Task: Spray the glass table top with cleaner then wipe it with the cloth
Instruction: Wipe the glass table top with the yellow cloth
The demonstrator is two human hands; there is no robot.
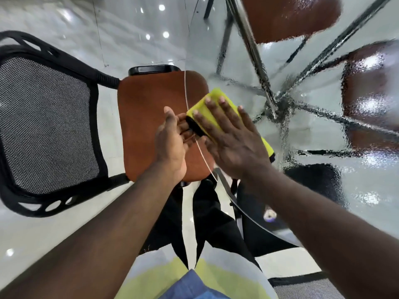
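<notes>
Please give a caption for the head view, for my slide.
Right hand presses yellow cloth on glass table top near its edge; left hand open beside it.

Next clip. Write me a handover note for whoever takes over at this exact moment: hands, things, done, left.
Right hand: flat, fingers straight, pressing the yellow cloth onto the glass table top near its edge.
Left hand: open, palm up at the edge beside the cloth.
Done: glass looks wet, so likely sprayed; no spray bottle in view.
Left: wipe the wet glass beyond the cloth.

Folded yellow cloth (214,93) lies at the edge of the wet glass table top (306,117)
</notes>
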